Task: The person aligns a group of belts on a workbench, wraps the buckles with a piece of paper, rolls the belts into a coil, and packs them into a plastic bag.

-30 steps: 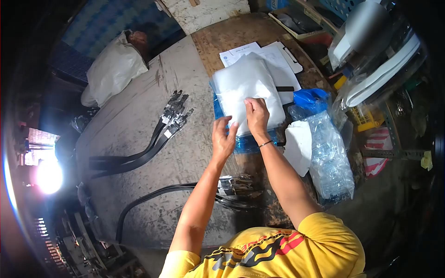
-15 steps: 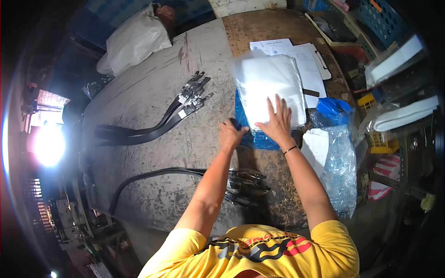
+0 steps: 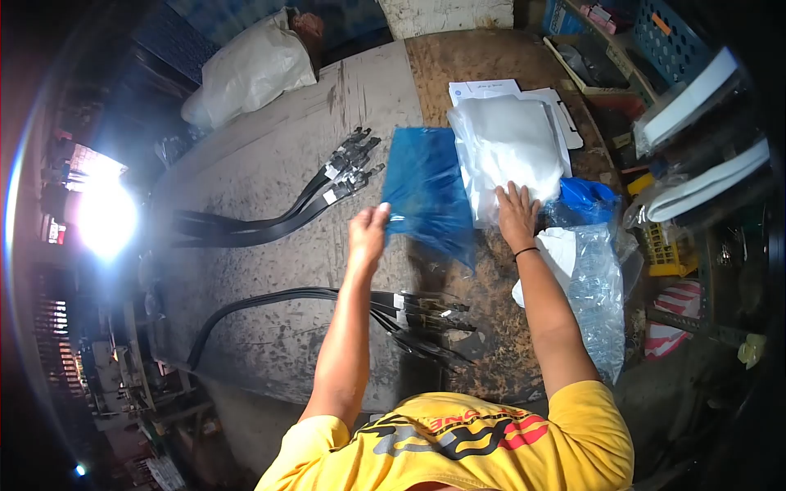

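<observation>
My left hand [image 3: 368, 235] is closed on the left edge of a blue plastic sheet or bag [image 3: 427, 184], pinching it between thumb and fingers. The blue plastic lies stretched over the table, its right side beside a stack of clear plastic bags [image 3: 503, 139]. On the lower right part of that stack rests my right hand [image 3: 517, 214], flat with its fingers apart. Two groups of black straps or cables lie to the left: one bundle [image 3: 270, 225] with its ends toward the blue plastic, another [image 3: 278, 301] curving nearer to me.
Papers and a clipboard [image 3: 565, 123] lie under and behind the clear stack. Crumpled clear plastic [image 3: 602, 295] and blue plastic [image 3: 588, 200] are at the right. A white sack [image 3: 254, 69] sits at the table's far left. Shelves with a blue basket [image 3: 673, 37] stand at the right.
The blue plastic has come out from under the clear stack, drawn leftward by my left hand. The clear stack and my right hand have shifted slightly right.
</observation>
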